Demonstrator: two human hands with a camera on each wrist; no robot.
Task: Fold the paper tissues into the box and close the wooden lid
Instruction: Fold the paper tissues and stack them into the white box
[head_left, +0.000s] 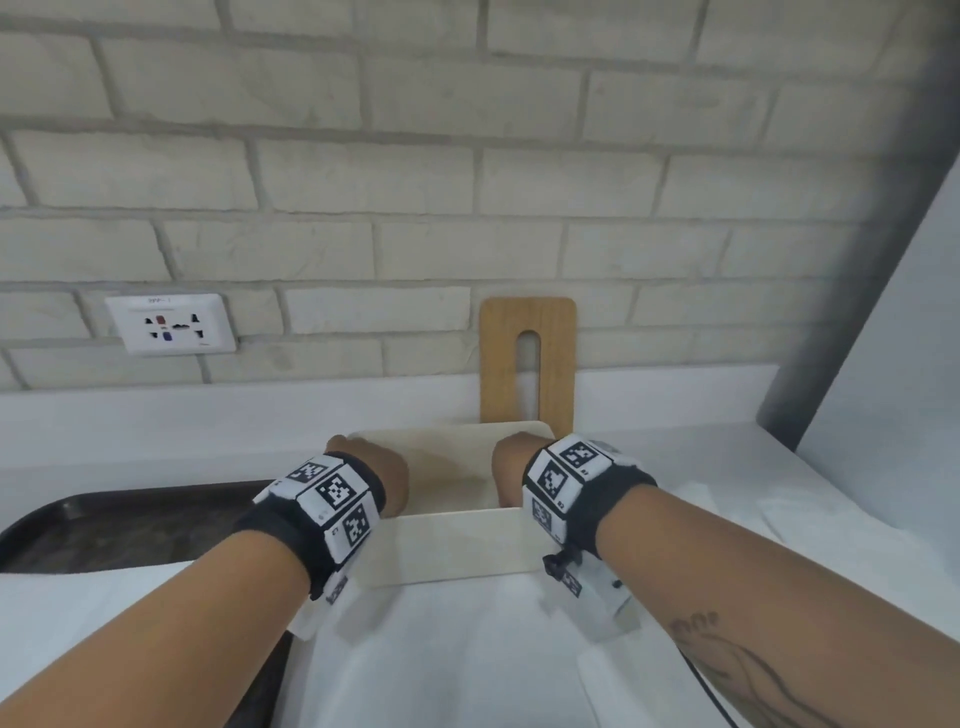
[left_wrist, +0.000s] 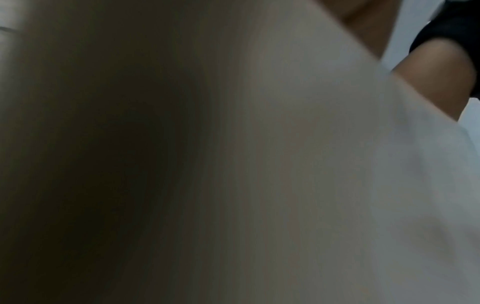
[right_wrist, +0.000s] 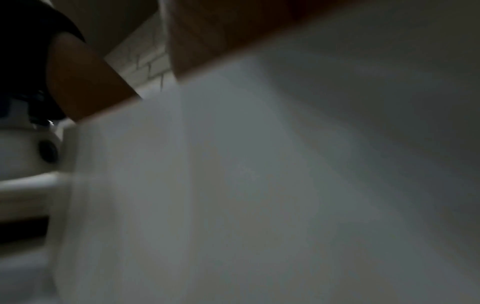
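A cream box (head_left: 452, 545) stands open on the white counter. Both hands reach down into it: my left hand (head_left: 376, 470) at its left end, my right hand (head_left: 511, 467) at its right end. The box walls hide the fingers of both, and what they touch cannot be seen. The wooden lid (head_left: 527, 317), with a long slot, leans upright against the brick wall just behind the box. A white tissue sheet (head_left: 467, 649) lies spread in front of the box. Both wrist views are blurred by the box wall (left_wrist: 259, 164) close up.
A dark tray (head_left: 104, 530) sits on the counter to the left. A wall socket (head_left: 171, 325) is at the back left. More white tissue sheets (head_left: 779, 512) lie to the right. A grey post (head_left: 883, 260) slants up at the right edge.
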